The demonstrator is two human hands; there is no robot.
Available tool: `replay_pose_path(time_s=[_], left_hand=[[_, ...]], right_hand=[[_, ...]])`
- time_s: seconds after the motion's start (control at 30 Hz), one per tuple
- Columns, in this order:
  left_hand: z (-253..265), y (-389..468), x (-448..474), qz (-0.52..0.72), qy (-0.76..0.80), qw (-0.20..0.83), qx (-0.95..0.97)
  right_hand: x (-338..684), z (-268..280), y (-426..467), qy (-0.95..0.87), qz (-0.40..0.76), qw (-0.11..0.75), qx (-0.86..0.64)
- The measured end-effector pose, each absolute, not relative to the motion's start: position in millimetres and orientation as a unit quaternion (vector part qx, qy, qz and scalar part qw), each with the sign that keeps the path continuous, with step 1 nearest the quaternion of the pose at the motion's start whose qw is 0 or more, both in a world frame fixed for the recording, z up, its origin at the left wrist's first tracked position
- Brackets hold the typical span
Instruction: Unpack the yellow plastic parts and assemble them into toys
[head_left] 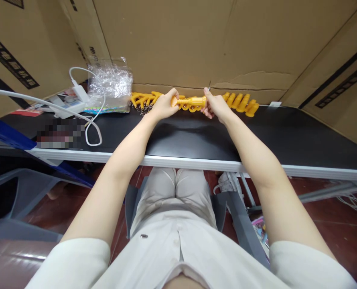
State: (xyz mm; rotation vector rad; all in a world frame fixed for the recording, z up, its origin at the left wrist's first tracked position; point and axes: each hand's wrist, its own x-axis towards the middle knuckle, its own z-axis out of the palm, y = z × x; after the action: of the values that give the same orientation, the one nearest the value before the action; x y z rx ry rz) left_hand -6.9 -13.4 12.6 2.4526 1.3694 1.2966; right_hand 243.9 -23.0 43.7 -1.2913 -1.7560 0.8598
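Observation:
A yellow plastic piece (pixel 193 101), slim at one end and wide at the other, is held level above the black table between my two hands. My left hand (pixel 164 106) is closed on its slim end. My right hand (pixel 217 106) is closed at the wide end, and a thin pointed tip (pixel 209 86) sticks up beside its thumb; the rest of that item is hidden. Behind and below the held piece lie several round-ended yellow pieces (pixel 188 107). Left of my left hand are branching yellow pieces (pixel 145 98) with small metal rings or springs (pixel 145 109).
Several yellow tapered pieces (pixel 238 102) stand in a row right of my right hand. Clear plastic bags (pixel 110 84), a white cable (pixel 98 128) and a white power strip (pixel 68 108) lie on the left. Cardboard walls (pixel 178 44) border the black tabletop (pixel 287 136).

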Motion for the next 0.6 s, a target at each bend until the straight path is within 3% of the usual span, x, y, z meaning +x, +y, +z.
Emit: replay_pose_path(time_s=[0.27,0.6], left_hand=[[11,-11,-12,0.438,0.448,0.056,0.777],[14,-15,-10,0.429,0.455,0.047,0.779]], right_hand=[[260,44,-16,-0.758,0.344,0.379,-0.403],[252,46,-25,-0.746,0.334,0.382,-0.432]])
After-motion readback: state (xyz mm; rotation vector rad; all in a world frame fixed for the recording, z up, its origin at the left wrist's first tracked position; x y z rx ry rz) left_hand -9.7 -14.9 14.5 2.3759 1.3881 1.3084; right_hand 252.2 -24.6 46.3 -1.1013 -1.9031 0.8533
